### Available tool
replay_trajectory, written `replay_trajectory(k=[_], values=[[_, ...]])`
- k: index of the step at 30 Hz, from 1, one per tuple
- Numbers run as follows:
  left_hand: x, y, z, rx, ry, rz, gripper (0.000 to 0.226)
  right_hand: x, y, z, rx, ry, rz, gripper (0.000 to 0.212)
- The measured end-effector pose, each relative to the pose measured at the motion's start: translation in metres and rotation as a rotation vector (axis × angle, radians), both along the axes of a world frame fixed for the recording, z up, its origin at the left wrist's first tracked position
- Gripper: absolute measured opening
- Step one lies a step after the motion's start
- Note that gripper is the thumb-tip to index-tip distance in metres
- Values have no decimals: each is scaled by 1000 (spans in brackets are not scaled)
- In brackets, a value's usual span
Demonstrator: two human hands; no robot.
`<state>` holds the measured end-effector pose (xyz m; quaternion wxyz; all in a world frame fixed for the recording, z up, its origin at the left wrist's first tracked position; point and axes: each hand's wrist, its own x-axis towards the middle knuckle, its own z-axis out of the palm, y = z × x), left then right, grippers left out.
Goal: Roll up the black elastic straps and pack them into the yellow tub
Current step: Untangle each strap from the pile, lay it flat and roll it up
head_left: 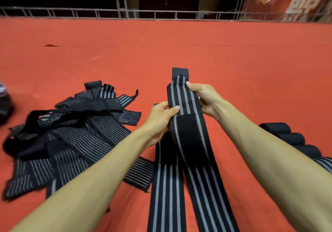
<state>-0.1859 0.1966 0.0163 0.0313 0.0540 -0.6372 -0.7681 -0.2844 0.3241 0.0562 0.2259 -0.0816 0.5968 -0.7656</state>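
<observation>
A long black elastic strap with grey stripes (186, 104) is held up over the red floor, its top end folded over and a black velcro patch facing me. My left hand (161, 117) pinches its left edge with thumb and fingers. My right hand (203, 97) grips the right edge higher up, near the fold. Both tails of the strap run down toward me. A loose pile of unrolled straps (68, 134) lies at the left. Several rolled straps (291, 138) sit in a row at the right, partly hidden by my right forearm. No yellow tub is in view.
Red carpet (179, 48) covers the floor ahead. A metal truss rail (161, 14) borders it at the back, with a red banner (291, 0) at the far right. A dark blurred object (4, 104) sits at the left edge.
</observation>
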Motion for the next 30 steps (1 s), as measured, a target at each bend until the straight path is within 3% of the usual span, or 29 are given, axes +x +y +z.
replay_trajectory(k=[3, 8, 12, 19, 25, 30], values=[[0, -25, -8, -74, -81, 92, 9, -19, -18, -22, 244, 116, -32, 12], [-16, -55, -52, -447, -212, 84, 16, -43, -40, -73, 563, 169, -79, 17], [-42, -69, -80, -697, -233, 75, 25, -63, -56, -108, 649, 223, -195, 21], [-78, -86, -98, -848, -95, 345, 22, -79, -65, -138, 734, 311, -225, 8], [-104, -80, -111, -1028, -121, 355, 29, -84, -67, -141, 767, 370, -255, 12], [-109, -83, -114, -1033, -145, 431, 26, -88, -77, -154, 799, 385, -352, 9]])
